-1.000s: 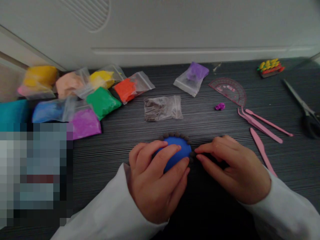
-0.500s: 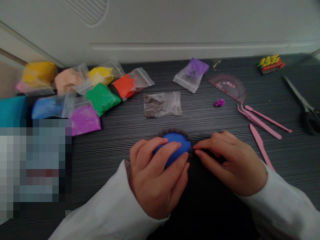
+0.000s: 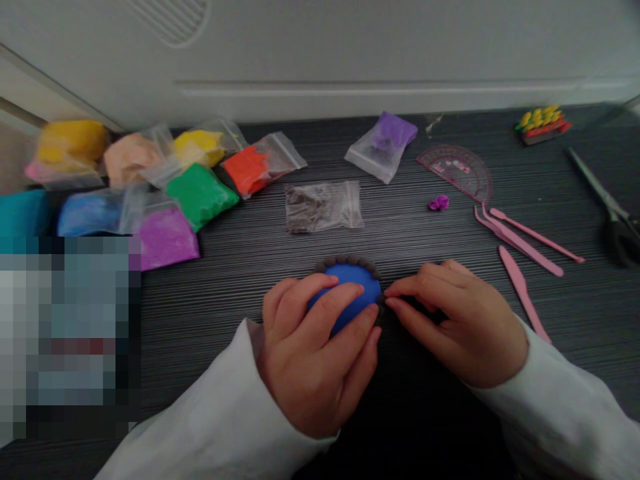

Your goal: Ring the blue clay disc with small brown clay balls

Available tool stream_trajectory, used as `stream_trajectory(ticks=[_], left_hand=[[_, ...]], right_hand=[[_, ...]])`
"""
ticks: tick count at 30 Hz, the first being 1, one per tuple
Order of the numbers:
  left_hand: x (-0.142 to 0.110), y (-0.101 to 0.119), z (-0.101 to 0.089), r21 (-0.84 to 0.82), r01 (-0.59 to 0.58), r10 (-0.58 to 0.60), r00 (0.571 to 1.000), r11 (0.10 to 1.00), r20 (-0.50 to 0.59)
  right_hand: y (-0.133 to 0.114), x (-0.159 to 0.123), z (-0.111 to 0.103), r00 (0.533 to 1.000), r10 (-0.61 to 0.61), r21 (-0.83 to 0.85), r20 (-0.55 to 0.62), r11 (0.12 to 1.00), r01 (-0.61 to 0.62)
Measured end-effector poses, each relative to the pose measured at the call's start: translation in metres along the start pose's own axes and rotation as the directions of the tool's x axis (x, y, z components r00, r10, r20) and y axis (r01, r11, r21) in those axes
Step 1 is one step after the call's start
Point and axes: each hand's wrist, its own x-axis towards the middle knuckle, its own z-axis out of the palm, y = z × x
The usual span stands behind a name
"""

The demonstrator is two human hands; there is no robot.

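Observation:
A smooth blue clay dome (image 3: 356, 283) lies on the dark table, with small dark clay balls (image 3: 345, 260) set side by side along its far edge. My left hand (image 3: 320, 347) is over the dome, its fingers curved around and holding it; the palm hides the near left part. At the dome's right edge, my right hand (image 3: 457, 320) pinches a dark clay ball (image 3: 382, 300) between thumb and forefinger, close to the left hand's fingertips. Just beyond the dome lies a clear zip bag (image 3: 323, 207) with dark clay remains.
Bags of coloured clay, such as green (image 3: 200, 195), magenta (image 3: 167, 239) and orange (image 3: 247, 170), sit at left. To the right are a protractor (image 3: 457, 170), a purple clay lump (image 3: 439, 203), pink tweezers (image 3: 525, 243), a pink clay knife (image 3: 523, 290), scissors (image 3: 610, 207) and a small clay model (image 3: 543, 125).
Both hands keep nearly the same position at the dome. The right hand has shifted very slightly left and up; the view itself has moved a little.

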Motion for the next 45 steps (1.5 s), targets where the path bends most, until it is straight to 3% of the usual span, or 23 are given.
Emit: stream_trajectory(ticks=[27, 45], left_hand=[[-0.002, -0.0011, 0.0003, -0.011, -0.013, 0.013, 0.999, 1.0, 0.052], [-0.0023, -0.0007, -0.0038, -0.003, 0.007, -0.007, 0.999, 1.0, 0.052]], right_hand=[[0.001, 0.0007, 0.0016, 1.0, -0.005, -0.004, 0.007, 1.0, 0.005], [-0.0007, -0.0007, 0.0007, 0.998, -0.004, -0.009, -0.06, 1.0, 0.003]])
